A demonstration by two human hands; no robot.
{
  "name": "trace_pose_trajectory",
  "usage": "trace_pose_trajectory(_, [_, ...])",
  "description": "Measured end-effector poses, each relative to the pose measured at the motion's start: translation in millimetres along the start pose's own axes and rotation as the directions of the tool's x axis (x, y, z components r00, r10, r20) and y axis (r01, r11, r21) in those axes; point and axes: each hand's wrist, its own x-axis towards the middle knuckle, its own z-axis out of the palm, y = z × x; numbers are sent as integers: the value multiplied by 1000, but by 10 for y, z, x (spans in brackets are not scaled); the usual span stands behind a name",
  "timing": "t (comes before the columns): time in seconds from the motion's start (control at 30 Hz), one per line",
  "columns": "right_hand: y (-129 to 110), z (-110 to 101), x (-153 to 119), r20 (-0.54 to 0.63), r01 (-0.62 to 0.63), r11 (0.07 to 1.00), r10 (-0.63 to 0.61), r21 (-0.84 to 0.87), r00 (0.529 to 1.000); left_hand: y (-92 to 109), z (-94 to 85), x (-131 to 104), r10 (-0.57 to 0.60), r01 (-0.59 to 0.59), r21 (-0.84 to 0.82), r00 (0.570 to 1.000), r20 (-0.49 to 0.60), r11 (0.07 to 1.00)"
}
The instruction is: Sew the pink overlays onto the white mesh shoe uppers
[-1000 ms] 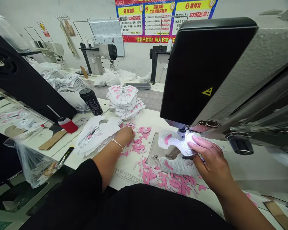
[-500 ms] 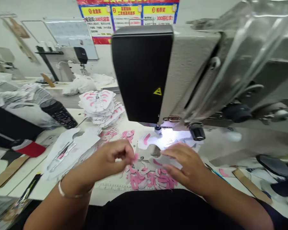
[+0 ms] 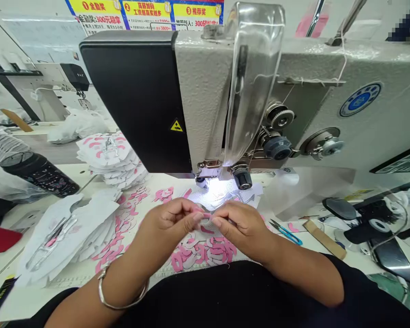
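My left hand (image 3: 172,225) and my right hand (image 3: 246,228) meet in front of the sewing machine (image 3: 205,86). Fingertips of both pinch a small pink fabric piece (image 3: 206,213), partly hidden by the thumbs. Behind them, a white fabric panel (image 3: 189,199) lies beneath the lit needle area, largely covered by my hands. The presser foot (image 3: 201,183) is just beyond my fingers. Below my wrists spreads a pile of curved pink and white fabric pieces (image 3: 208,253).
Left of the machine rise a stack of white panels with pink patches (image 3: 105,157) and another white stack (image 3: 61,241). A black bottle (image 3: 37,173) leans farther left. Blue-handled thread snips (image 3: 287,233) and a brown cardboard strip (image 3: 324,239) lie at right.
My hands were apart, the left with a bit of pink and the right open over the white panel. Now they have come together at the pink piece. The view has shifted right.
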Motion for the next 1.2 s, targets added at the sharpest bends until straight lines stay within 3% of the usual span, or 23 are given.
trace_pose_trajectory(0.07, [88,-34,17,-73,84,971,-103,-225,992,86,-96,87,94,-68,209,989,-117,975])
trace_pose_trajectory(0.13, [188,-49,26,-65,92,914,-127,-394,990,133,-157,209,123,-71,315,981,-148,946])
trace_pose_trajectory(0.23, [312,-35,27,28,109,872,-109,-477,994,107,-122,401,22,8,236,992,-126,972])
trace_pose_trajectory(0.37, [401,10,28,33,154,855,-159,-494,987,-24,3,559,-104,105,31,994,-11,994])
trace_pose_trajectory(0.47, [452,41,27,15,168,855,-184,-491,983,-86,22,602,-170,172,-15,983,62,985])
trace_pose_trajectory(0.7, [541,90,21,-50,188,884,-231,-427,972,-142,10,637,-200,204,-66,977,70,977])
trace_pose_trajectory(0.97, [541,70,30,-44,211,882,-253,-422,967,-193,33,649,-190,191,-48,981,24,980])
trace_pose_trajectory(1.2, [520,47,52,-34,202,881,-239,-429,970,-213,43,610,-211,219,-191,976,60,957])
